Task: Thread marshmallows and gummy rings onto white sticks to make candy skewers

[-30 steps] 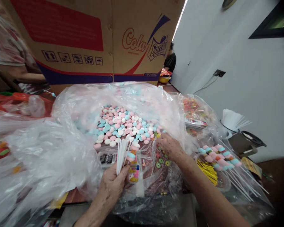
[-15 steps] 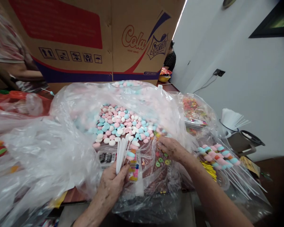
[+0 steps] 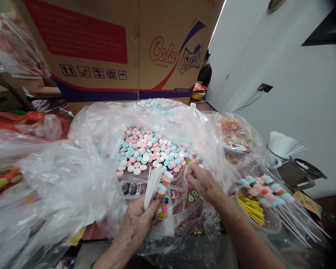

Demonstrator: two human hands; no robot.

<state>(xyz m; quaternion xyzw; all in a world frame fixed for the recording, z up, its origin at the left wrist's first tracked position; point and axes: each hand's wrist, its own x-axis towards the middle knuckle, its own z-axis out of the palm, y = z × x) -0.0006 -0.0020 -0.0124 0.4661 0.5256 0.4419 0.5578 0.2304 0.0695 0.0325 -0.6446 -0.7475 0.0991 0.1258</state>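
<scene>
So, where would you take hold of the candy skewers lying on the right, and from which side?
Probably by the bare white sticks, just below the candy, coming from the near right. The skewers lie with their candy ends toward the far left and the sticks running bare toward the near right, so that grip should avoid squashing the candy or catching the gold strips.

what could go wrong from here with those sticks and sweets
The left hand grips the white sticks low down, their tops fanned, so some might slip out.
Crumpled plastic lies around the right hand and could snag its fingers.
The marshmallows lie loose, so a bump might scatter them.
</scene>
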